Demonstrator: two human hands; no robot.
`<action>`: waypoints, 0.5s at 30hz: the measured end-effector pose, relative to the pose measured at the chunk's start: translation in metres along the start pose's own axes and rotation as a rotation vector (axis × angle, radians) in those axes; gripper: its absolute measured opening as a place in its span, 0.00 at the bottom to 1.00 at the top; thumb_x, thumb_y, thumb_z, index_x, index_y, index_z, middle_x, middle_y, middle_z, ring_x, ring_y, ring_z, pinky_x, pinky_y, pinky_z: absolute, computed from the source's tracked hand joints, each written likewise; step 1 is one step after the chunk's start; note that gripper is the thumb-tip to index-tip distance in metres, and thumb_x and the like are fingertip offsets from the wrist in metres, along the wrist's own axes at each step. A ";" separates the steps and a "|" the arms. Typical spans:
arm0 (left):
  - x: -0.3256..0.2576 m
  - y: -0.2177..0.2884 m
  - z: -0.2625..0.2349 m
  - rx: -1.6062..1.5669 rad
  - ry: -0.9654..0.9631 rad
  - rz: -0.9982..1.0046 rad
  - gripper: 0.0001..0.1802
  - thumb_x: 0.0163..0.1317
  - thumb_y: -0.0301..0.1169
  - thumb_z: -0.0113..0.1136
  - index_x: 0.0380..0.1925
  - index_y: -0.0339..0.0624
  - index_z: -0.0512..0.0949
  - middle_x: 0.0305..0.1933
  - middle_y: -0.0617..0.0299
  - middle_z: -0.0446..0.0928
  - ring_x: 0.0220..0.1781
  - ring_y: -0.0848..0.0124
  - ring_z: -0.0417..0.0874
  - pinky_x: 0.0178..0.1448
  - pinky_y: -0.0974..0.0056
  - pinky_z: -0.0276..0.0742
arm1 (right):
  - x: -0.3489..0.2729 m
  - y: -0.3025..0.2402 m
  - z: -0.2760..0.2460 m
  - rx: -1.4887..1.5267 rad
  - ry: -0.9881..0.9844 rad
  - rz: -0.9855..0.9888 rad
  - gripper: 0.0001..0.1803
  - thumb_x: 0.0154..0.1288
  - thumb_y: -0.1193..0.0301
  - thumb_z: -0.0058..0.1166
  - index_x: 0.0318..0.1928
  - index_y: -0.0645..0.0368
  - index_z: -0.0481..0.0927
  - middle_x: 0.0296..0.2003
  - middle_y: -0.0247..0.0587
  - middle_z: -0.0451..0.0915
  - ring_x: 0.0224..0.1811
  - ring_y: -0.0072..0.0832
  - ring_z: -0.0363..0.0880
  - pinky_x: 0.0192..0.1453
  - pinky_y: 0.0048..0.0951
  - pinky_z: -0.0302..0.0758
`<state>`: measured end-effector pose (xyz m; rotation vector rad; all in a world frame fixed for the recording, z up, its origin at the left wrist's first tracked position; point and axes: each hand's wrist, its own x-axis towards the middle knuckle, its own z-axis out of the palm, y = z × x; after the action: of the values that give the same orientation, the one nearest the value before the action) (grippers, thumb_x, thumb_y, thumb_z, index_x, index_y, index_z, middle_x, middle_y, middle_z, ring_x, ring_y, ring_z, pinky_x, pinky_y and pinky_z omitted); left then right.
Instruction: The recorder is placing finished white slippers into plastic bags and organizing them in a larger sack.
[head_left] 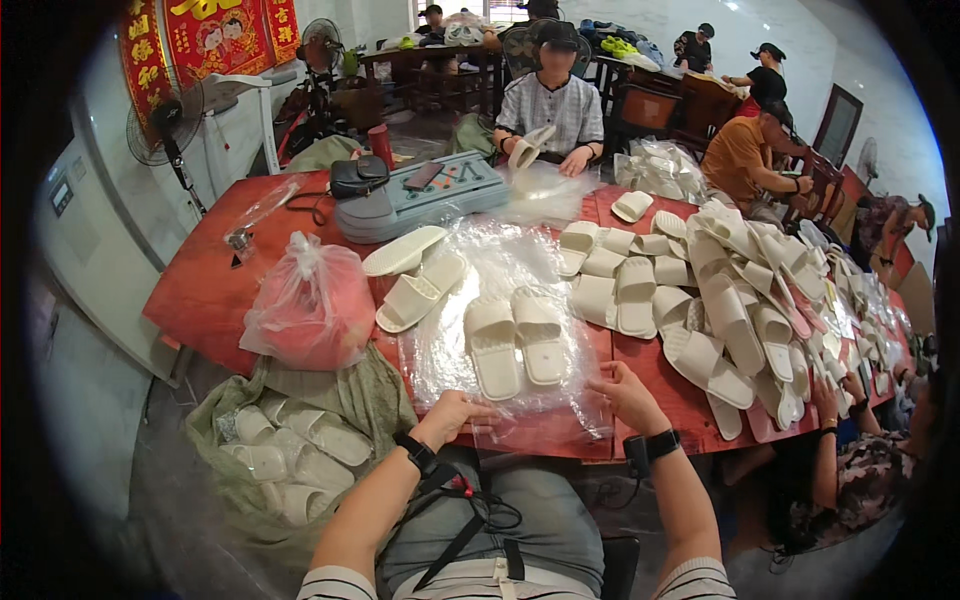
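A pair of cream slide slippers [542,345] lies side by side on a stack of clear plastic bags [440,345] in front of me. At the stack's near left corner, my left hand [456,416] has its fingers closed on the edge of a clear plastic bag [540,425]. My right hand [632,398] holds the same bag's near right side between thumb and fingers. The slippers' toe straps face away from me, and neither hand touches them. Another pair of cream slippers [410,300] rests at the stack's left edge, one leaning on its side.
Loose cream slippers [725,320] are heaped on the red table [200,270] to the right. A tied bag with red contents [312,305] and a grey-blue case [425,200] stand left. Below, a green sack [230,400] holds bagged slippers. Across the table a person [552,110] handles a slipper.
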<state>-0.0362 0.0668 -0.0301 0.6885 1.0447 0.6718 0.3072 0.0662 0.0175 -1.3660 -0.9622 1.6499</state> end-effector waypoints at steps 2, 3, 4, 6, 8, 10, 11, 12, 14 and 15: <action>-0.001 0.002 -0.010 -0.032 -0.057 0.027 0.10 0.63 0.19 0.61 0.45 0.28 0.78 0.43 0.49 0.84 0.42 0.62 0.88 0.44 0.62 0.87 | 0.009 0.006 -0.009 0.142 -0.096 0.026 0.41 0.61 0.85 0.61 0.71 0.57 0.55 0.49 0.47 0.78 0.44 0.28 0.82 0.45 0.28 0.81; -0.007 0.001 -0.021 -0.074 -0.097 0.053 0.13 0.62 0.18 0.61 0.47 0.30 0.78 0.45 0.50 0.84 0.45 0.62 0.88 0.45 0.64 0.87 | 0.007 0.004 -0.001 0.147 -0.110 0.033 0.41 0.61 0.85 0.61 0.71 0.57 0.55 0.49 0.47 0.78 0.44 0.28 0.82 0.45 0.28 0.81; -0.014 0.005 -0.027 -0.076 -0.090 0.049 0.13 0.62 0.18 0.61 0.47 0.30 0.78 0.45 0.50 0.84 0.45 0.62 0.88 0.45 0.64 0.87 | -0.003 -0.004 0.008 0.222 -0.168 0.006 0.45 0.61 0.87 0.59 0.74 0.54 0.52 0.49 0.47 0.78 0.43 0.28 0.82 0.45 0.27 0.82; -0.027 0.017 -0.037 -0.014 -0.090 0.166 0.14 0.63 0.18 0.60 0.50 0.32 0.78 0.44 0.54 0.84 0.46 0.63 0.87 0.50 0.63 0.85 | -0.016 -0.017 0.015 0.299 -0.222 -0.021 0.49 0.61 0.89 0.57 0.77 0.51 0.48 0.50 0.48 0.78 0.43 0.29 0.81 0.45 0.27 0.82; -0.034 0.028 -0.045 -0.014 -0.095 0.202 0.15 0.63 0.17 0.60 0.50 0.31 0.78 0.45 0.53 0.84 0.47 0.64 0.87 0.50 0.64 0.84 | -0.022 -0.024 0.015 0.159 -0.362 -0.052 0.52 0.61 0.91 0.55 0.79 0.45 0.46 0.51 0.45 0.78 0.44 0.28 0.80 0.49 0.32 0.83; -0.041 0.043 -0.040 -0.023 -0.093 0.292 0.16 0.59 0.14 0.61 0.48 0.32 0.80 0.45 0.52 0.84 0.45 0.65 0.87 0.52 0.64 0.82 | -0.021 -0.021 0.015 0.107 -0.364 -0.123 0.50 0.58 0.92 0.55 0.77 0.48 0.53 0.51 0.42 0.78 0.43 0.25 0.79 0.48 0.30 0.81; -0.044 0.047 -0.038 -0.025 -0.093 0.289 0.16 0.59 0.14 0.61 0.48 0.32 0.80 0.45 0.52 0.84 0.45 0.65 0.87 0.52 0.64 0.82 | -0.020 -0.019 0.015 0.055 -0.369 -0.194 0.48 0.55 0.93 0.55 0.75 0.50 0.60 0.50 0.39 0.79 0.42 0.22 0.77 0.46 0.27 0.79; -0.047 0.053 -0.035 0.020 -0.052 0.390 0.15 0.59 0.13 0.61 0.47 0.32 0.80 0.43 0.52 0.85 0.44 0.66 0.87 0.52 0.64 0.82 | -0.018 -0.019 0.017 0.054 -0.369 -0.192 0.48 0.55 0.93 0.55 0.75 0.50 0.60 0.50 0.39 0.79 0.42 0.22 0.77 0.46 0.27 0.79; -0.053 0.064 -0.026 0.103 0.023 0.572 0.10 0.58 0.14 0.60 0.38 0.32 0.84 0.38 0.54 0.87 0.41 0.70 0.87 0.50 0.67 0.81 | -0.014 -0.020 0.022 -0.741 -0.088 -0.634 0.36 0.54 0.92 0.54 0.65 0.55 0.74 0.43 0.39 0.79 0.39 0.27 0.79 0.43 0.33 0.80; -0.054 0.066 -0.028 0.103 0.027 0.573 0.10 0.58 0.14 0.60 0.38 0.32 0.84 0.38 0.54 0.87 0.41 0.70 0.87 0.50 0.67 0.81 | -0.012 -0.018 0.029 -0.741 -0.092 -0.635 0.36 0.54 0.92 0.54 0.65 0.55 0.74 0.43 0.39 0.79 0.39 0.27 0.79 0.43 0.33 0.80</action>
<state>-0.0919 0.0706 0.0405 1.0879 0.9111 1.1264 0.2819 0.0606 0.0428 -1.2213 -1.9464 0.8975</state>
